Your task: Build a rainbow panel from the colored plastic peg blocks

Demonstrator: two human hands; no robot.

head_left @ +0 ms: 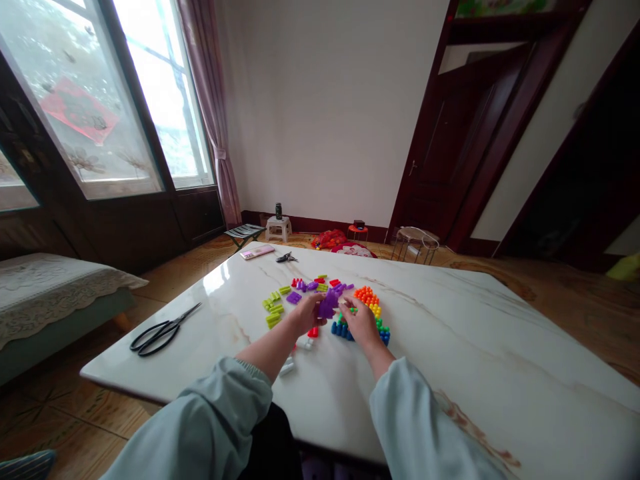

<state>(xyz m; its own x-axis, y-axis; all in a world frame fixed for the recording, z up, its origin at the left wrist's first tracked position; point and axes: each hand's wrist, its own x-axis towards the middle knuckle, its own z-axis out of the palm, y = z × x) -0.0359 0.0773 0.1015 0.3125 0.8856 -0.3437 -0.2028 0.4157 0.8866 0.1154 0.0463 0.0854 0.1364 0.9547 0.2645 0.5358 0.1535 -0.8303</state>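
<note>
Over the middle of the marble-patterned table (425, 333), my left hand (309, 313) is closed on a purple plastic block piece (329, 303). At its right edge is my right hand (361, 321), fingers drawn together; whatever they pinch is too small to make out. Below and beside the right hand stand blue pegs (343, 330), with green pegs (383, 327), yellow pegs (375, 309) and orange pegs (367, 294) beyond in a cluster. Left of my hands lie lime-green pieces (273, 305) and a flat purple piece (294, 298). Red pieces (313, 332) and white pieces (287, 366) lie by my left forearm.
Black-handled scissors (159, 335) lie on the table's left side. Small pliers (287, 257) and a pink packet (257, 251) rest near the far edge. Behind the table are a white stool (279, 229) and a round stool (416, 235); a covered bed (60, 293) stands left.
</note>
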